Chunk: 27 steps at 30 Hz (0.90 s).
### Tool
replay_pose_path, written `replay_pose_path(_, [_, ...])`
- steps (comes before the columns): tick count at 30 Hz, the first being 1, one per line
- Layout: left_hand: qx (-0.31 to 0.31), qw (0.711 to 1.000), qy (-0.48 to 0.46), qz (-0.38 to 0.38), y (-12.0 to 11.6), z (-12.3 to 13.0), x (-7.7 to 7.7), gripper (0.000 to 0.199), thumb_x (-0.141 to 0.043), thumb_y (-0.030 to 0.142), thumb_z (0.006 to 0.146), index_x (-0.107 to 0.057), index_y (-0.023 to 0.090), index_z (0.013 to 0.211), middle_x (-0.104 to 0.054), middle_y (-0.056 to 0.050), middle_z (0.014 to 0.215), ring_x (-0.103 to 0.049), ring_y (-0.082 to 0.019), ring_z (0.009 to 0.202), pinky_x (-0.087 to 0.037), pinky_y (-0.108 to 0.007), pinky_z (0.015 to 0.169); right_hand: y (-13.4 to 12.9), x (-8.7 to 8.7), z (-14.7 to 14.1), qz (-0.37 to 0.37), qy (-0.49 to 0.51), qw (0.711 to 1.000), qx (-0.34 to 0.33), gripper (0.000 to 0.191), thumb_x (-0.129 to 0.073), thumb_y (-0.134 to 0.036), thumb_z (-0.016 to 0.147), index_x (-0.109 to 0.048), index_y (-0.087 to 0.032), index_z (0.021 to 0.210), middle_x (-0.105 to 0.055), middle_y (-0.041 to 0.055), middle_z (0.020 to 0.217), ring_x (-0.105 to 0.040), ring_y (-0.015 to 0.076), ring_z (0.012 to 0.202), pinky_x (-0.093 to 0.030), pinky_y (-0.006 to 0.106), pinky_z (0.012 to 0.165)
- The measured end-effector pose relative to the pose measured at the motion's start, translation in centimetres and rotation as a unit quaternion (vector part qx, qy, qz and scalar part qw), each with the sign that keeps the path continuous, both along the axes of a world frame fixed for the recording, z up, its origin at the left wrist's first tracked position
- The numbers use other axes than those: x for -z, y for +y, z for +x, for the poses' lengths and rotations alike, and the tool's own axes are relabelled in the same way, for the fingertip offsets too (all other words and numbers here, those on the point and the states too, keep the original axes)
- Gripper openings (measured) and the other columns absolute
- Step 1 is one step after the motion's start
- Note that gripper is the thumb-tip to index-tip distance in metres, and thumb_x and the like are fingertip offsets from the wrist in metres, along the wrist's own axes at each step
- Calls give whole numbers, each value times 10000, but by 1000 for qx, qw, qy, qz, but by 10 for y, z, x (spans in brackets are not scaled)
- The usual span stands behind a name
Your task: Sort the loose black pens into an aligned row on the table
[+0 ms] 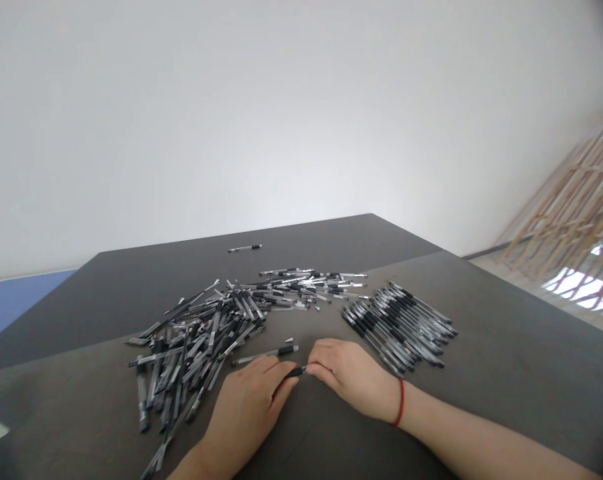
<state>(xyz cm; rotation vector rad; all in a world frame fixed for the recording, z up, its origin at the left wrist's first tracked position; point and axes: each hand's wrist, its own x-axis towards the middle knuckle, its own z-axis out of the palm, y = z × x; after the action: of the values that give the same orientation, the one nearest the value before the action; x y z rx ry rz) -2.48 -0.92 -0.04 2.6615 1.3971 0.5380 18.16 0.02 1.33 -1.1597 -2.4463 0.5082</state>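
Pen (296, 372) in both hands, seemingly no readable label

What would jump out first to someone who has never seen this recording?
Probably the big, tangled heap of clear and black plastic pens left of centre on the dark grey table, set against a tidier slanting batch of similar pens at right. Next, front and centre, the left hand grips a black-sleeved pen whose end meets the right hand's fingertips, below a bright red wristband.
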Motion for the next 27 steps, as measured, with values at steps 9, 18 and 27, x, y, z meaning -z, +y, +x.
replay_pose_path(9, [-8, 1000, -7, -20, 2, 0, -1, 196, -502, 260, 871, -646, 268, 1003, -679, -11, 927, -641, -176, 854, -506, -281, 762, -1, -2, 0, -42, 68, 996, 27, 113, -572, -259, 851, -556, -180, 771, -557, -12, 752, -515, 120, 711, -359, 219, 642])
replay_pose_path(18, [-7, 999, -16, -27, 1, 0, 1, 186, -519, 261, 860, -645, 279, 996, -673, 4, 898, -639, -174, 840, -505, -287, 750, 0, 0, -2, -53, 103, 993, 39, 97, -599, -126, 783, -521, -183, 783, -521, -27, 742, -488, 112, 695, -355, 209, 628])
replay_pose_path(27, [-14, 1000, -17, -14, 2, 0, -2, 190, -523, 270, 855, -660, 266, 986, -686, -6, 904, -646, -176, 836, -507, -277, 741, 4, 0, 0, -42, 85, 995, 17, 144, -527, -222, 881, -558, -171, 749, -545, 4, 786, -515, 124, 752, -383, 230, 681])
